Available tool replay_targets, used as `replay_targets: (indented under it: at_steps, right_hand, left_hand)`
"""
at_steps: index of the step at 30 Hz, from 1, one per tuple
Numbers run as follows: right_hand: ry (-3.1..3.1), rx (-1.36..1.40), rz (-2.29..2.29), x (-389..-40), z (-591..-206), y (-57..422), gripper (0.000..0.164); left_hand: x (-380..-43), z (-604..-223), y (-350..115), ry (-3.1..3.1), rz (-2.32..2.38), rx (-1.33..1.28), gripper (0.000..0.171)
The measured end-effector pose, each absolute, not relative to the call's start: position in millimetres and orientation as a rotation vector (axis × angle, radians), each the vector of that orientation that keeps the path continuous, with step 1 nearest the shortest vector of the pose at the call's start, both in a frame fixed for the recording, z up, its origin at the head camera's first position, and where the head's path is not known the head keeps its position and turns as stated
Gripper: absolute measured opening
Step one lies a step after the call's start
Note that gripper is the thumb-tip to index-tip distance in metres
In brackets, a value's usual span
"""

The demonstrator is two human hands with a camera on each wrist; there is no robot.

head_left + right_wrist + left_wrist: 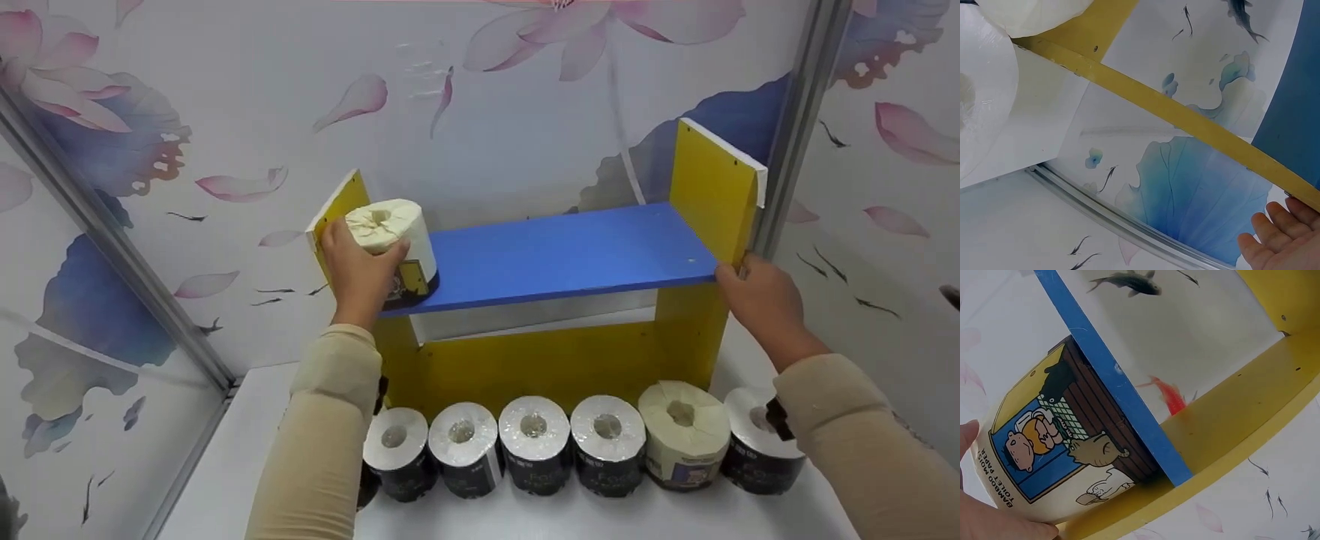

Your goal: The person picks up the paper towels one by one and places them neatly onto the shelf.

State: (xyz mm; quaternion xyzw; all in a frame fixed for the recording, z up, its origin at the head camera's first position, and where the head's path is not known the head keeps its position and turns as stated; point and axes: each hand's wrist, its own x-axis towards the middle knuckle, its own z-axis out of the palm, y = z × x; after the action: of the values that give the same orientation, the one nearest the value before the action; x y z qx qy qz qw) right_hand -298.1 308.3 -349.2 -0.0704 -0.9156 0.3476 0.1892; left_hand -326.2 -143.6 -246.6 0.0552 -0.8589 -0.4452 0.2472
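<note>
- Left hand [365, 270]: curled over the upper part of a cream-wrapped roll [420, 244], with thumb and fingers on opposite sides.
- Cream-wrapped roll: upright at the left end of a blue board [555, 247], just beside the left end panel [341, 206]; folded paper and a central hollow visible on top.
- Cartoon print [1044, 433] in the left wrist view: a figure, cats and the words "TOILET PAPER" on the wrapper.
- Right hand [769, 304]: gripping the front edge of the yellow right end panel [712, 187], near the junction with the blue board; thumb in front, fingers on the outer side, gently bent in the right wrist view.
- Beneath the blue board: a long yellow crosspiece [540, 364].
- In front of the unit, on a white table [251, 420]: a row of upright rolls, with four dark-sided rolls [534, 450], then a second cream roll [682, 435], then another dark-sided roll [765, 457] at the right.
- Behind the left sleeve [319, 435]: a dark object, mostly hidden.
- Background: wall panels [510, 172] with pink petals and blue leaves, and metal posts [112, 234] at the corners.
</note>
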Motion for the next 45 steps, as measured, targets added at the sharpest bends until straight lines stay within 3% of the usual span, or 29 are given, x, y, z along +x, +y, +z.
replay_targets:
  at_steps: [29,45]
  right_hand:
    - [-2.610,-0.232,1.051,-303.6,-347.7,308.3,0.045]
    - [-2.625,-0.256,1.109,-303.0,-346.7,307.0,0.052]
  left_hand:
    - [-287.5,-311.5,-151.9,-2.267,-0.841,-0.225,0.087]
    - [-265.6,-351.2,-163.9,-2.293,-0.887,-0.178,0.085]
